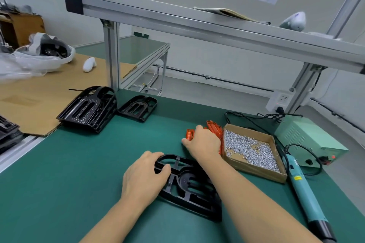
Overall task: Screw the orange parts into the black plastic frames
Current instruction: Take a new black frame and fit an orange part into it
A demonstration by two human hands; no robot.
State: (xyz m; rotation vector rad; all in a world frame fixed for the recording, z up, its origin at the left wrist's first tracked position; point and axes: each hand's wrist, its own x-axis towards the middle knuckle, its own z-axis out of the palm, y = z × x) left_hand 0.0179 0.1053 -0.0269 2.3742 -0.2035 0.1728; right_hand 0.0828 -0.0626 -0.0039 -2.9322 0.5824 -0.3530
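Two bare hands work at a green bench: the left hand (pixel 145 175) curls its fingers over the near-left rim of a black frame (pixel 189 185) lying flat at the near centre, while the right hand (pixel 203 142) reaches beyond it into a pile of orange parts (pixel 214 127), fingers bent on the heap; whether it has one pinched cannot be told. Lifting a single part cleanly, with the frame held steady, looks like the key to this step. Right of the pile sits a cardboard tray of screws (pixel 250 150), then a teal electric screwdriver (pixel 304 187). More frames (pixel 88 108) wait far left. No writing is legible.
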